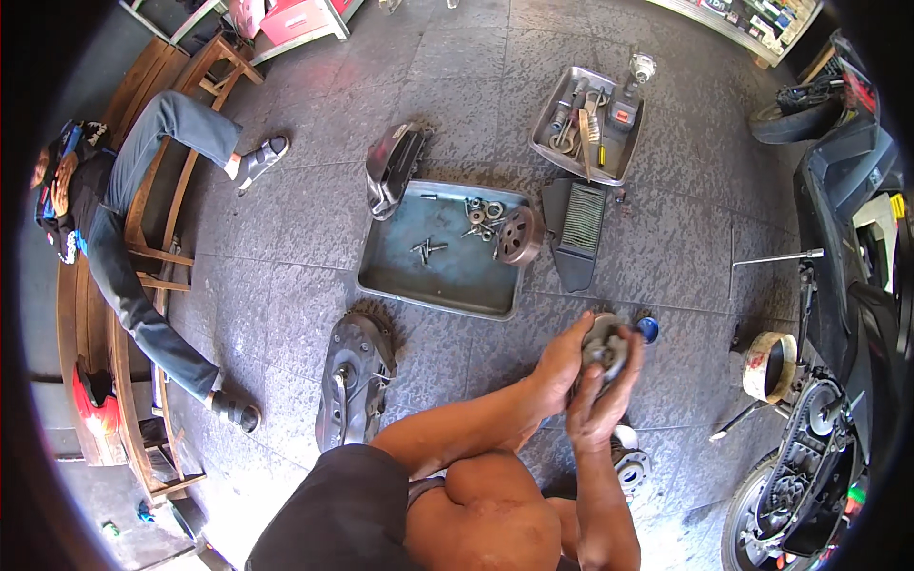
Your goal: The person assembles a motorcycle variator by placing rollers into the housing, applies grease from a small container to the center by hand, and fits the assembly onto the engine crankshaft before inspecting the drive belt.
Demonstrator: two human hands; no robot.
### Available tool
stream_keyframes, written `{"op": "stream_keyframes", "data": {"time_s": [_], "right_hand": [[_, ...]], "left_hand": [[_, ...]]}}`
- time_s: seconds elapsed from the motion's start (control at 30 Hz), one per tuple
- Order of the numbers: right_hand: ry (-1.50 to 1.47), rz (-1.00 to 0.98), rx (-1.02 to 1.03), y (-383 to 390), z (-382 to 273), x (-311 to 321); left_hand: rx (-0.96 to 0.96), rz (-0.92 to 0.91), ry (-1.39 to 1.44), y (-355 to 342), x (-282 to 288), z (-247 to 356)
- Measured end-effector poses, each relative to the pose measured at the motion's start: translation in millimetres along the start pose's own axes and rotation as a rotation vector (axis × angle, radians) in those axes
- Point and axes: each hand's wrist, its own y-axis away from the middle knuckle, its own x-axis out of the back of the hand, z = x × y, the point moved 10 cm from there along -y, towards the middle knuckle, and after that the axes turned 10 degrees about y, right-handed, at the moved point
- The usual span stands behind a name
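Both of my hands hold one round grey metal part [606,344] just above the stone floor, in front of my bent knees. My left hand [560,366] cups its left side. My right hand [600,400] grips it from below, fingers wrapped over its face. A small blue cap [648,329] lies on the floor just right of the part. Another round metal part [630,464] sits on the floor under my right forearm, partly hidden.
A blue-grey tray [419,271] ahead holds bolts, washers and a round drum [520,235]. Beyond it stand a tool tray [628,143], an air filter [579,228] and a black cover [390,167]. An engine cover [352,381] lies left. A scooter [847,285] is right. A person [124,219] lies on benches.
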Motion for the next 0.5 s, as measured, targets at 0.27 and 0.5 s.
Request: {"op": "stream_keyframes", "data": {"time_s": [0.27, 0.5], "right_hand": [[0.114, 0.009, -0.149, -45.2, -1.0, 4.2], [0.354, -0.142, -0.122, -84.8, 16.9, 29.5]], "left_hand": [[-0.203, -0.056, -0.359, 28.8, -12.3, 3.3], [-0.295, -0.144, -0.436, 53.8, 19.8, 37.7]]}}
